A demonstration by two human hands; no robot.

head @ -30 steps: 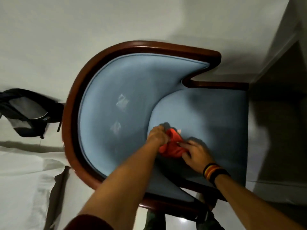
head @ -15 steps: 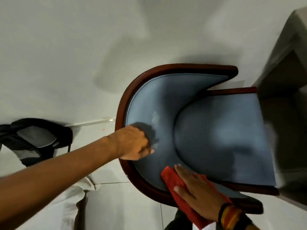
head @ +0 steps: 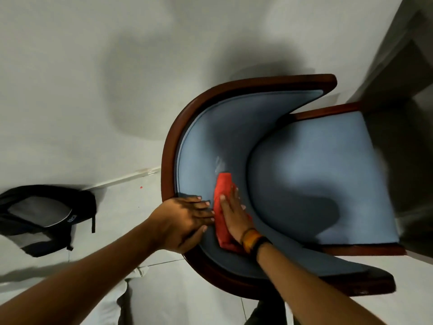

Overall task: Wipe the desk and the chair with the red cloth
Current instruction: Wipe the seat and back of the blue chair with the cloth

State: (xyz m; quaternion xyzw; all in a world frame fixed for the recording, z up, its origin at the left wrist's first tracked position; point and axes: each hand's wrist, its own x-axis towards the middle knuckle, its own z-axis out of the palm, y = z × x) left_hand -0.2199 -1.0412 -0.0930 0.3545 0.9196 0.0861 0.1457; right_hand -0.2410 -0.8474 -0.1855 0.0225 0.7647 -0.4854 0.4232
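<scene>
A chair (head: 304,174) with blue upholstery and a dark red wooden frame fills the centre and right. The red cloth (head: 222,188) lies against the inner blue backrest on its left side. My right hand (head: 233,216), with a banded wrist, lies flat on the cloth and presses it onto the padding. My left hand (head: 185,219) rests beside it with fingers stretched out over the wooden rim and the edge of the backrest, touching the cloth's left edge. The desk is not in view.
A black and grey backpack (head: 44,216) lies on the white floor at the left. A dark doorway or furniture edge (head: 403,73) stands at the upper right, close to the chair's seat front. A white wall (head: 117,66) runs behind the chair.
My right hand has slid the cloth up the backrest from the near rim. My left hand has moved right along the rim until it meets the cloth.
</scene>
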